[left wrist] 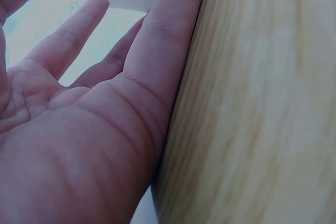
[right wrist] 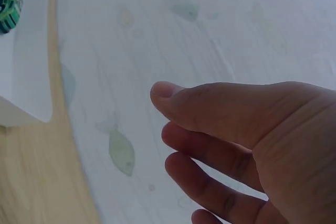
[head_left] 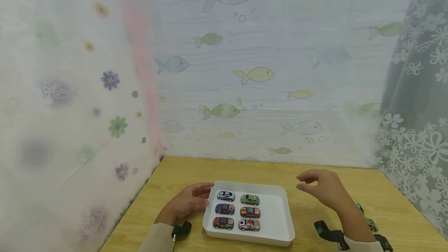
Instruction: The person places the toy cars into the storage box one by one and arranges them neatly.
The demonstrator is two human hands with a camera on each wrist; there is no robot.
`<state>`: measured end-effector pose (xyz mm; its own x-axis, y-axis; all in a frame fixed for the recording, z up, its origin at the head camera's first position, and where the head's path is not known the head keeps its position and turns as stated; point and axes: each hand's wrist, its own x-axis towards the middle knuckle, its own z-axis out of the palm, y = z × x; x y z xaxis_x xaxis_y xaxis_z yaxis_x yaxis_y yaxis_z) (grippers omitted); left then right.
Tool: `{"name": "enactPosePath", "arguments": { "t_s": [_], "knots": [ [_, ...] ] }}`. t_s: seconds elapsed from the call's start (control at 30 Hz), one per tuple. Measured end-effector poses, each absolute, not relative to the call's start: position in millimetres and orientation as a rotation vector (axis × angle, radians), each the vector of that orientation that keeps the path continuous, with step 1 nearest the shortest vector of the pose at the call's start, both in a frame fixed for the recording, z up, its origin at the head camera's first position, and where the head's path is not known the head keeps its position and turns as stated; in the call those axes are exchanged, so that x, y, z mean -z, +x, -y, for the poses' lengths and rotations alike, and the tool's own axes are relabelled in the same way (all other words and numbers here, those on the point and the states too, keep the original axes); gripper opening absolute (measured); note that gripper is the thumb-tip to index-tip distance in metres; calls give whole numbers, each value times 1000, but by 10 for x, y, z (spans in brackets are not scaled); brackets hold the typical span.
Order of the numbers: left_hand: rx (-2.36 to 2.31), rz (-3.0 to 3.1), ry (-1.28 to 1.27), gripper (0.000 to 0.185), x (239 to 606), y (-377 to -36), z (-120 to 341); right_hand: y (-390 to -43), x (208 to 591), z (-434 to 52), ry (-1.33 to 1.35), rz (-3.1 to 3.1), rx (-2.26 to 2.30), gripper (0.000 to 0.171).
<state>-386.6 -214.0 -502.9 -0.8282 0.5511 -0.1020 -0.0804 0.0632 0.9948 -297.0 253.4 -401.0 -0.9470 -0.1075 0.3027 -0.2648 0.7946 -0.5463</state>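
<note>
A white tray (head_left: 274, 215) holds toy cars in two columns of three. The left column has a white-and-blue car (head_left: 226, 196), a blue car (head_left: 224, 209) and a dark car (head_left: 223, 223). In the right column are a green car (head_left: 250, 199), a red-and-yellow car (head_left: 250, 212) and a white-and-red car (head_left: 249, 224). My left hand (head_left: 189, 200) lies on its edge on the table, straight fingers against the tray's left wall. Right of the tray, my right hand (head_left: 323, 188) hovers with loosely bent fingers, thumb and fingertips apart, holding nothing.
More toy cars, one green (head_left: 371, 224) and one bluish (head_left: 359, 207), lie partly hidden beside my right forearm. The wooden table (head_left: 196, 168) meets a fish-print curtain (head_left: 259, 139) at the back and a flowered curtain (head_left: 80, 147) at left. Black wrist-camera mounts (head_left: 329, 233) sit at my wrists.
</note>
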Motion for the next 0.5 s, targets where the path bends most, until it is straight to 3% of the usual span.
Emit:
{"name": "enactPosePath", "arguments": {
  "t_s": [0.5],
  "knots": [
    [-1813,-1920,465,72,5040,-3911,2153,-2959,4030,-3302,-8,2872,-840,67]
  ]
}}
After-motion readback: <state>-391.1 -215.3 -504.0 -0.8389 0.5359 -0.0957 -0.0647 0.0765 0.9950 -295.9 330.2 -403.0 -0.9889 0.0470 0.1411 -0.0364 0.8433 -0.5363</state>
